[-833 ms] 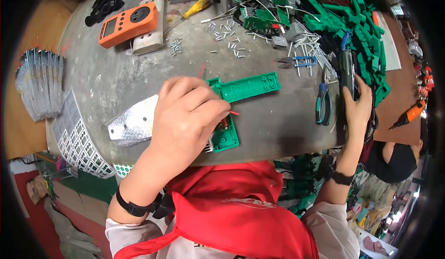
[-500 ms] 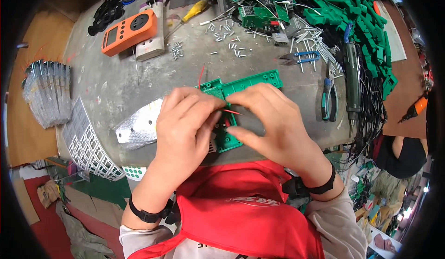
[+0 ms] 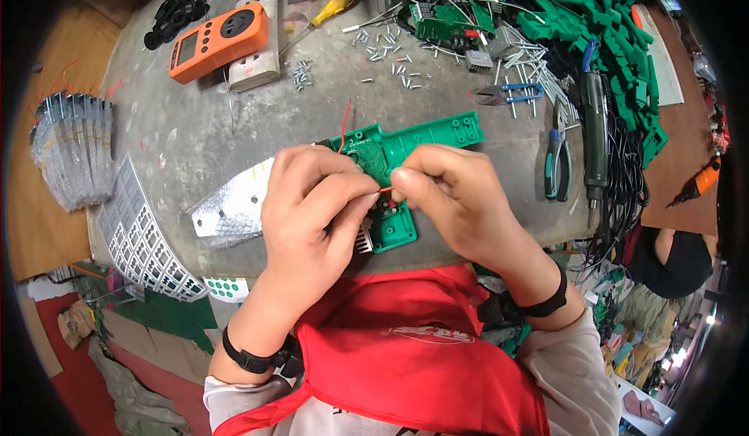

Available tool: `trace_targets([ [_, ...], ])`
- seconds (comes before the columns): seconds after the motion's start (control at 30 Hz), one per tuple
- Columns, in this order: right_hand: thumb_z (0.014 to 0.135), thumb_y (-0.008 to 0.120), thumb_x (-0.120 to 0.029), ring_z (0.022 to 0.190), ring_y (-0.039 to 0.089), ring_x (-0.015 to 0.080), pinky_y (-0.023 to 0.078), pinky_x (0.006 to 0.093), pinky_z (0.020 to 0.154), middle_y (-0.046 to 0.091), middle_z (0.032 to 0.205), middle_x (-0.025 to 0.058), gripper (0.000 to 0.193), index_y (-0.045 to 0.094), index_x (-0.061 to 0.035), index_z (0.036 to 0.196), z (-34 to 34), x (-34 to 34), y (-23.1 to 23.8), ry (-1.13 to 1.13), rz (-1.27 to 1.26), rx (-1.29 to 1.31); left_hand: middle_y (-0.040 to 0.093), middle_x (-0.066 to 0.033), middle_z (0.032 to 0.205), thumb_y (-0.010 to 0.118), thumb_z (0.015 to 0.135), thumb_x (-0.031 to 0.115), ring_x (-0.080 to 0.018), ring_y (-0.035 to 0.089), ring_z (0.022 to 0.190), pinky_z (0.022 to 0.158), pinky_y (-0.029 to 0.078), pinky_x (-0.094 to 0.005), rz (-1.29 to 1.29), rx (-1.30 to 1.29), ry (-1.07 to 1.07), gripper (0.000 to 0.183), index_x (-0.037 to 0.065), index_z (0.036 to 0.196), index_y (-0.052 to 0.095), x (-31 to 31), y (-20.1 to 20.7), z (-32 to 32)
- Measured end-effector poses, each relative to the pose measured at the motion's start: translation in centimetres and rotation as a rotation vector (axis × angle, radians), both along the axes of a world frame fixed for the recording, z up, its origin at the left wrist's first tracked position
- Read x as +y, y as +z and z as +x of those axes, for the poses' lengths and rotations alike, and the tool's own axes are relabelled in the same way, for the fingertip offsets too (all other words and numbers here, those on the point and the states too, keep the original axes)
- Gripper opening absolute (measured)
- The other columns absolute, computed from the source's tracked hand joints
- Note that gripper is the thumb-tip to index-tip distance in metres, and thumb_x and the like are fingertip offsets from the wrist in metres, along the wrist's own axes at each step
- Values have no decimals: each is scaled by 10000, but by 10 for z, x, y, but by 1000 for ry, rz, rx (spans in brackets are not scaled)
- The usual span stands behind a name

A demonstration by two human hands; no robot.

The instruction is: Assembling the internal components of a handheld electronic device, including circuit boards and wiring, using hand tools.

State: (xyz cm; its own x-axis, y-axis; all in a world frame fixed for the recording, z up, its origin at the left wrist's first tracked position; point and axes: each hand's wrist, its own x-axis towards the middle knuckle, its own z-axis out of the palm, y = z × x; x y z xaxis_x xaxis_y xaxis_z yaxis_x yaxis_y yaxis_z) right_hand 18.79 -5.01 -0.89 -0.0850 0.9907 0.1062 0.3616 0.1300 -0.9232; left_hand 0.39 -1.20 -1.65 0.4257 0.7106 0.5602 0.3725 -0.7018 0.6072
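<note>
The hands meet over the case [image 3: 437,135] at mid-frame; the left hand [image 3: 316,202] is bunched narrow, its fingertips pinching a short red wire [image 3: 387,190]; the right hand [image 3: 460,202] pinches the wire's other end between thumb and finger; the case lies open beneath them, its board [image 3: 367,153] partly hidden by the left hand. What is new is the right hand's closing: half a second ago its thumb and fingers are spread beside the loose end, now they meet on it; the wire is thus held from both sides, which I judge suits fine work on its tip. A second wire [image 3: 344,128] rises free above the left hand, easy to snag.

The table [image 3: 519,155] ends just below the case, so there is little room toward the bottom of the frame; the silver plate [image 3: 234,202] crowds the left hand; the widest open room is right of the case, as far as the pliers [image 3: 557,167] and driver [image 3: 595,131]; bare surface also lies above the case, up to the screws [image 3: 406,77].
</note>
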Motion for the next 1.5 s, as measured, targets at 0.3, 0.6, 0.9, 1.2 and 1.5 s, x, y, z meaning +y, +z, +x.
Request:
trace_targets([
  [0.3,878,660,-37,548,470,128,367,284,498,522,658,59,129,598,7,774,8,-21,-15,-112,112,-7,599,-47,869,728,600,-5,-276,571,899,759,472,-383,254,250,38,234,88,811,692,-8,-17,-27],
  [0.6,875,653,-52,557,477,143,360,290,503,538,666,68,123,608,10,778,10,-31,-28,-113,30,99,576,-28,835,690,548,69,-243,565,868,701,463,-355,299,354,-27,260,89,807,707,-2,-10,-27],
  [0.9,878,651,-64,545,475,142,354,292,493,532,662,62,134,606,0,769,10,-32,-33,-84,57,125,579,-23,798,691,556,67,-228,569,795,675,449,-347,261,347,-83,272,74,827,711,-1,-8,-25],
  [1.2,860,662,-51,523,470,148,346,299,473,512,646,58,111,607,-13,771,9,-30,-33,-85,77,91,597,-35,814,690,555,58,-233,577,798,677,461,-349,245,340,-98,301,55,855,713,-3,-7,-25],
  [1.5,799,705,-27,574,570,160,436,278,519,595,703,65,45,662,-37,811,73,-52,7,-264,187,-181,620,-68,862,656,620,29,-289,571,808,698,479,-393,291,434,-49,307,55,919,717,-9,-4,-20],
])
